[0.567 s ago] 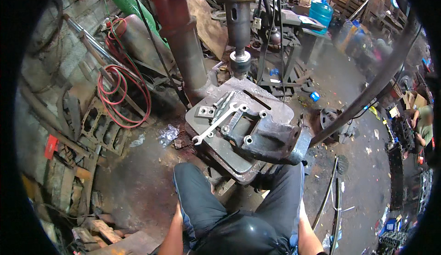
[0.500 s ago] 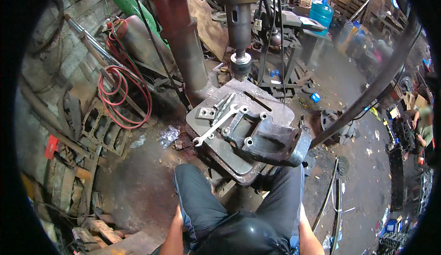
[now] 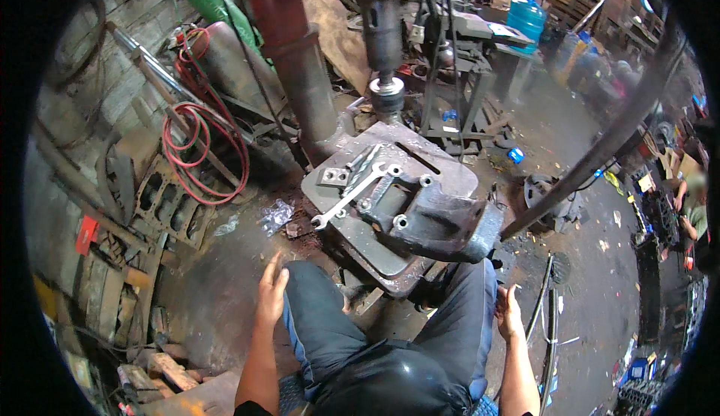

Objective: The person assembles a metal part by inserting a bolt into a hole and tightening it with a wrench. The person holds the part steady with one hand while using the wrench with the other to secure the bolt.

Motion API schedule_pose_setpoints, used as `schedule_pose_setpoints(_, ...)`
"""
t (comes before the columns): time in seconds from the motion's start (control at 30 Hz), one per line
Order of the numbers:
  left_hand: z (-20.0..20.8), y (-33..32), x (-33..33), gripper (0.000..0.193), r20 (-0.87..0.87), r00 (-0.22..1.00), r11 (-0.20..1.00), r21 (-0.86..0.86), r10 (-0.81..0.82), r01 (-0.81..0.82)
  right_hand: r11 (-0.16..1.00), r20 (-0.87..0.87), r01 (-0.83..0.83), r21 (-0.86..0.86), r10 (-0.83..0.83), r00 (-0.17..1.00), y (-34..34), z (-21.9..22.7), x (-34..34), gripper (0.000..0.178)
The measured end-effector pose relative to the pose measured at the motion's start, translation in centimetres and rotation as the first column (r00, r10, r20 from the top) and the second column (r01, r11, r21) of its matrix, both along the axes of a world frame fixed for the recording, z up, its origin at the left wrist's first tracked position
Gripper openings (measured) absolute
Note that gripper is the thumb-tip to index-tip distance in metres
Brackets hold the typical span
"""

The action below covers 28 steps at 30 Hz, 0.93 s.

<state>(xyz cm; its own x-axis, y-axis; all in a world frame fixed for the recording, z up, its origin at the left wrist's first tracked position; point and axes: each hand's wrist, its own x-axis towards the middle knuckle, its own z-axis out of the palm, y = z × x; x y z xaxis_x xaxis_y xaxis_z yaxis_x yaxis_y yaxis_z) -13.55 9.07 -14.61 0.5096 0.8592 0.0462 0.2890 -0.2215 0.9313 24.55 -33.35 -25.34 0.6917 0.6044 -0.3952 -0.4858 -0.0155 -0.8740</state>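
Note:
My left hand [image 3: 271,290] is raised just outside my left knee, fingers stretched upward and holding nothing. Outside my right thigh, my right hand [image 3: 509,312] is turned inward with its fingers partly extended; nothing shows in it. Both hands are apart from the drill press table [image 3: 391,264] in front of my knees. A dark cast metal bracket [image 3: 442,225] with several bolt bosses rests on that table. A double-ended wrench [image 3: 356,197] lies slantwise against the bracket's left side. Beside the wrench are a drill bit [image 3: 363,170] and a small metal block with holes [image 3: 331,177].
Above the table hangs the drill spindle [image 3: 387,93], next to the thick column [image 3: 315,86]. A long dark bar [image 3: 592,157] slants across the right side. Coiled red hose [image 3: 201,153] and a gas cylinder [image 3: 232,63] are at left. Another person [image 3: 694,210] is at far right.
Both hands have come up from low beside my thighs, where only the forearms showed, to knee height. The view has shifted slightly; the bracket and wrench stay on the table.

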Motion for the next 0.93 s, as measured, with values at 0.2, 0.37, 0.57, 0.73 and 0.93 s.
schedule_pose_setpoints(0.2,-11.7,-4.7,-6.0,0.084,-0.071,0.967,0.618,-0.757,0.244,-0.212,0.984,-0.379,-0.053,-0.169,-0.016,0.925,-4.0,-5.9,-8.4,0.092)
schedule_pose_setpoints(0.37,-14.2,-7.0,-9.6,0.072,-0.147,0.953,0.504,-0.821,0.265,-0.267,0.968,-0.297,-0.153,-0.198,0.090,0.951,-3.9,-4.8,-8.0,0.099)
schedule_pose_setpoints(0.57,-1.4,-5.1,-3.1,0.048,-0.361,0.932,0.943,-0.302,0.021,-0.138,0.967,-0.044,-0.108,-0.231,0.101,0.994,1.1,5.9,-0.9,0.084)
schedule_pose_setpoints(0.73,12.5,-3.0,2.8,0.029,0.289,0.956,0.998,-0.014,-0.054,0.061,0.952,0.310,0.106,0.289,-0.197,0.930,4.4,18.5,3.8,0.054)
schedule_pose_setpoints(0.93,31.1,-5.2,6.5,0.047,0.563,0.695,0.768,0.640,-0.447,-0.024,0.872,0.718,-0.010,0.490,-0.397,0.572,7.9,34.6,-0.9,0.026)
